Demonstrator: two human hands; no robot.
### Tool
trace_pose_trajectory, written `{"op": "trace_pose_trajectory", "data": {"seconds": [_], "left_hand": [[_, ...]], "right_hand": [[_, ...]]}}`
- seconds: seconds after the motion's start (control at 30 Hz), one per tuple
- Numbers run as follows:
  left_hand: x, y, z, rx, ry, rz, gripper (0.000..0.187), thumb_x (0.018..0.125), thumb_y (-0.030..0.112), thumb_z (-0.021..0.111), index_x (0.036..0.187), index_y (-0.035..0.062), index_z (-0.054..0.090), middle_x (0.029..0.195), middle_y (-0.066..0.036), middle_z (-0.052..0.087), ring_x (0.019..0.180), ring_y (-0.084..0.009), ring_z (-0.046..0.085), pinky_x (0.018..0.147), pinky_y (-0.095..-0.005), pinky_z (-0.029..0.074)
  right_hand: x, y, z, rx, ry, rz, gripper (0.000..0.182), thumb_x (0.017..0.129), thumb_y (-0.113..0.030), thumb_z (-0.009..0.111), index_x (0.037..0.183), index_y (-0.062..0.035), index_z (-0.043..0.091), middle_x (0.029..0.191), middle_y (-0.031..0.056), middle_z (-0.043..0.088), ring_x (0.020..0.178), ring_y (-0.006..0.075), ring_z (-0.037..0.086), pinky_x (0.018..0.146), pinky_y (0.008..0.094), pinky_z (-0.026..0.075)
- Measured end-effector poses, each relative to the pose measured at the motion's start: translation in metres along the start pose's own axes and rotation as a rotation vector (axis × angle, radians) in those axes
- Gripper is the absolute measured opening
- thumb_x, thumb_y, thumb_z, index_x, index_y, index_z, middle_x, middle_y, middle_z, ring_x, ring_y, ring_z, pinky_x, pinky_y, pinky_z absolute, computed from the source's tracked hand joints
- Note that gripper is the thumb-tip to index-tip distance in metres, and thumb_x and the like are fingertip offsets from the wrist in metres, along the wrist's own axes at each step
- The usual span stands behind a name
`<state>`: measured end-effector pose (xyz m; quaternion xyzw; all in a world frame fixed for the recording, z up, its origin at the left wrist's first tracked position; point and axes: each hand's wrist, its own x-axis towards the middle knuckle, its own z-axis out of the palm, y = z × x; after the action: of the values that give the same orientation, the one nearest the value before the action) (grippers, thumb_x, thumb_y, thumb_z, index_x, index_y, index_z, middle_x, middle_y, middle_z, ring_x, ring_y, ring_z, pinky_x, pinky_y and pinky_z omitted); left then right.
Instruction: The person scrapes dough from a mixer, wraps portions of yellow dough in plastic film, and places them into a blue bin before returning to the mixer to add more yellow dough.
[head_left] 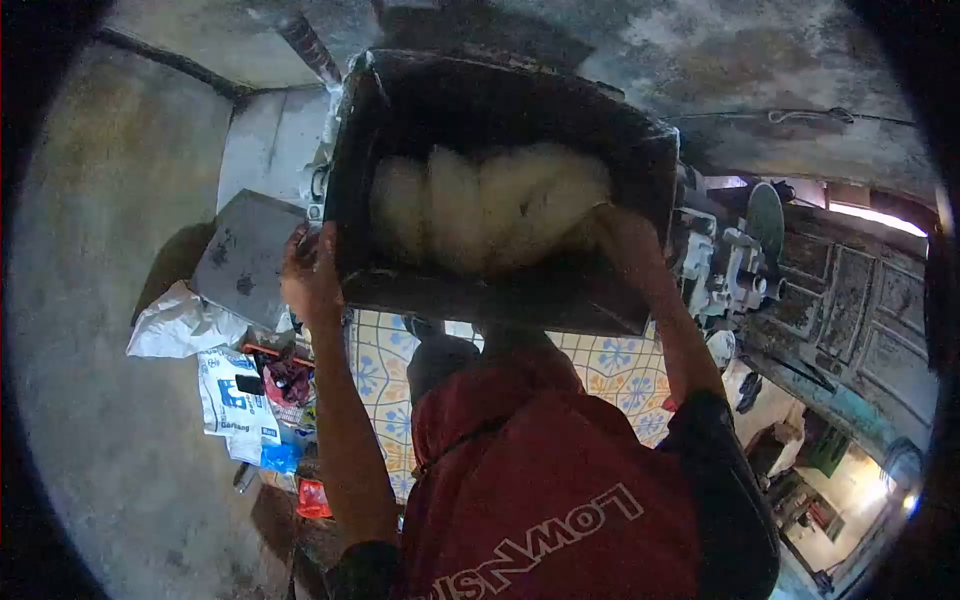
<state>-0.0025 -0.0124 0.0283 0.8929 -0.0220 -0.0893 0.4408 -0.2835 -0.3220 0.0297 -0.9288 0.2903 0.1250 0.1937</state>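
Observation:
A dark rectangular trough (490, 308) holds a large pale, dough-like mass (480, 205) in thick rolls, somewhat blurred. My left hand (312, 275) grips the trough's left front corner, its fingers bent over the edge. Inside the trough, my right hand (625, 240) reaches to the right end of the pale mass and touches it. The fingers of that hand are dim and blurred, so their shape does not show.
Metal machine parts (725, 265) are fixed at the trough's right side. A grey board (245, 255) leans at the left, above a white sack (185, 322) and a printed bag (238, 400). Patterned tiles (375, 375) show below. A wooden door (840, 300) stands at the right.

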Motion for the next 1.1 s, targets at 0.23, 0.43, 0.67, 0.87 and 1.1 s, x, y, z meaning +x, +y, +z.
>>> {"op": "trace_pose_trajectory", "data": {"seconds": [0.23, 0.43, 0.67, 0.87, 1.1], "left_hand": [[0.005, -0.021, 0.005, -0.194, -0.014, 0.073, 0.041, 0.083, 0.028, 0.074, 0.114, 0.0029, 0.063, 0.098, -0.014, 0.07, 0.087, -0.018, 0.066, 0.078, -0.0309, 0.049], [0.003, -0.011, 0.002, -0.062, 0.001, 0.089, 0.041, 0.083, 0.026, 0.074, 0.112, -0.0001, 0.063, 0.096, -0.014, 0.07, 0.086, -0.0175, 0.066, 0.077, -0.0297, 0.049], [0.002, -0.009, 0.0, -0.041, 0.037, 0.102, 0.046, 0.081, 0.037, 0.073, 0.112, 0.0029, 0.064, 0.093, -0.013, 0.071, 0.086, -0.0215, 0.068, 0.078, -0.0323, 0.05], [-0.003, 0.002, -0.009, 0.214, 0.018, 0.081, 0.054, 0.08, 0.053, 0.067, 0.114, 0.0112, 0.064, 0.096, -0.01, 0.071, 0.086, -0.0277, 0.068, 0.077, -0.0388, 0.051], [-0.001, 0.0, -0.008, 0.212, 0.017, 0.188, 0.051, 0.082, 0.048, 0.068, 0.118, 0.0121, 0.062, 0.095, -0.008, 0.071, 0.084, -0.0231, 0.069, 0.074, -0.0372, 0.051]], "right_hand": [[-0.01, -0.003, 0.011, 0.002, 0.02, -0.116, 0.027, 0.09, -0.021, 0.055, 0.114, -0.0098, 0.059, 0.106, 0.0155, 0.063, 0.096, 0.0342, 0.063, 0.082, 0.0451, 0.052], [0.007, -0.045, 0.069, -0.232, -0.198, -0.508, 0.033, 0.086, -0.016, 0.056, 0.119, -0.0112, 0.058, 0.116, 0.0138, 0.06, 0.112, 0.0296, 0.056, 0.093, 0.0449, 0.047], [0.061, -0.123, 0.096, -0.507, -0.144, -0.836, 0.032, 0.085, -0.021, 0.055, 0.116, -0.0148, 0.06, 0.121, 0.0107, 0.057, 0.119, 0.0279, 0.049, 0.105, 0.045, 0.037], [0.053, -0.115, 0.019, -0.513, -0.391, -0.648, 0.026, 0.083, -0.02, 0.058, 0.104, -0.0075, 0.067, 0.097, 0.0144, 0.065, 0.099, 0.0298, 0.061, 0.094, 0.0437, 0.045], [0.012, -0.071, -0.019, -0.278, -0.143, -0.421, 0.034, 0.081, -0.013, 0.06, 0.114, -0.0062, 0.061, 0.11, 0.0191, 0.061, 0.104, 0.0348, 0.058, 0.092, 0.0473, 0.044]]}}
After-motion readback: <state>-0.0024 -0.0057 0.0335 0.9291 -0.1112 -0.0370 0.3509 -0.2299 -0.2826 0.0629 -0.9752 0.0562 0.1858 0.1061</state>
